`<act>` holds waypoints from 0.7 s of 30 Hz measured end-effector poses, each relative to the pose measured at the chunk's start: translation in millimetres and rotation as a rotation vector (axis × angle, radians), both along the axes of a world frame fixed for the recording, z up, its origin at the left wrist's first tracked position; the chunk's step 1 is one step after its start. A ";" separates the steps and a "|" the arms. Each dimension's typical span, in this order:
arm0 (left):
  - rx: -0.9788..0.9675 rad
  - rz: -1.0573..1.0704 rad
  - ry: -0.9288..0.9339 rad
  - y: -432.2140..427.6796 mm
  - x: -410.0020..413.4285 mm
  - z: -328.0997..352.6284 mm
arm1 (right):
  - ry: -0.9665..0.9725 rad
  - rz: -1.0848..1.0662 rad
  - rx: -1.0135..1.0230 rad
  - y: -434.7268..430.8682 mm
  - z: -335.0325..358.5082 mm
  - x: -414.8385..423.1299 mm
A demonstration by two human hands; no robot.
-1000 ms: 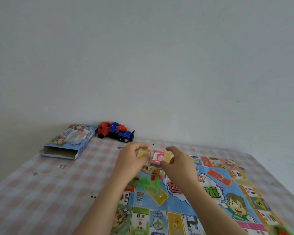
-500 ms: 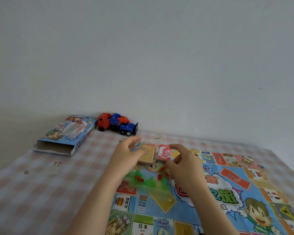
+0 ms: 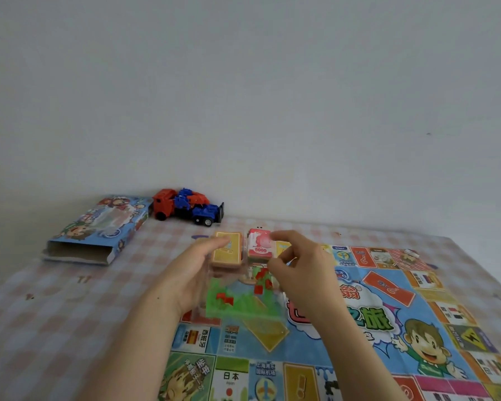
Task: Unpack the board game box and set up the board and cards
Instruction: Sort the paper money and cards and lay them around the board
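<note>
The colourful game board (image 3: 388, 316) lies unfolded on the checked tablecloth. Just above its far left part, both hands hold a clear plastic tray (image 3: 243, 309). In the tray are a yellow card stack (image 3: 227, 251), a red money stack (image 3: 259, 246) and green and red plastic pieces (image 3: 237, 299). My left hand (image 3: 190, 274) grips the tray's left side, its fingers reaching the yellow stack. My right hand (image 3: 304, 273) pinches the tray's right side, its fingers curled beside the red stack. The open game box (image 3: 99, 230) lies at the far left.
A red and blue toy truck (image 3: 187, 206) stands against the wall just right of the box. The checked tablecloth (image 3: 55, 319) covers the surface to the left of the board. A plain wall rises close behind.
Both hands keep their hold on the tray, which has tipped so the stack faces show more. The view has shifted a little to the right.
</note>
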State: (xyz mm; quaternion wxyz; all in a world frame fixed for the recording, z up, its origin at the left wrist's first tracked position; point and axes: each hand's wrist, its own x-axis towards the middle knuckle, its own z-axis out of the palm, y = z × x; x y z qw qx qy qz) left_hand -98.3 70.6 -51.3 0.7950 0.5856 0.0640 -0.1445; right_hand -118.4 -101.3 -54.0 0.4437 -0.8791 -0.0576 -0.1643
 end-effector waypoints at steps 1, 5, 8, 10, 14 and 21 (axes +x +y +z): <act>-0.023 -0.001 0.015 0.2 -2.4 0.8 | -0.013 -0.002 -0.014 0.7 0.1 -0.6; -0.162 -0.006 0.068 1.9 -2.7 0.1 | -0.227 -0.034 -0.170 2.5 -4.4 1.9; -0.169 -0.004 0.077 0.9 -1.1 -2.2 | -0.309 -0.026 -0.276 4.4 -8.5 5.5; -0.169 -0.010 0.073 -0.3 -0.9 -2.5 | -0.295 -0.023 -0.318 5.3 -10.9 7.0; -0.137 -0.002 0.062 -1.6 -1.8 -2.2 | -0.218 -0.009 -0.335 3.7 -12.3 7.4; -0.095 0.042 0.032 -3.2 -2.3 -3.2 | -0.139 -0.015 -0.335 5.3 -9.8 5.6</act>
